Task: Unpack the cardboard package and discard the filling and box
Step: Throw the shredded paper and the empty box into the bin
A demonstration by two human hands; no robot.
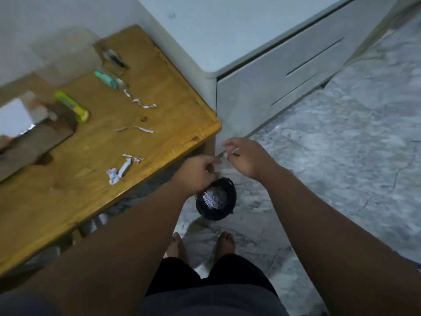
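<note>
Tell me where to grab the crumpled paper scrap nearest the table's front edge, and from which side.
Pinch the crumpled paper scrap at its bunched lower-left end, coming straight down from above. It lies flat on the wooden table, and that end looks thicker than the thin tail. The left hand is nearer; the right hand pinches a small paper strip.

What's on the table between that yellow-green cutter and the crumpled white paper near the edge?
Nothing: in the head view, only bare table wood separates the cutter from the crumpled paper.
</note>
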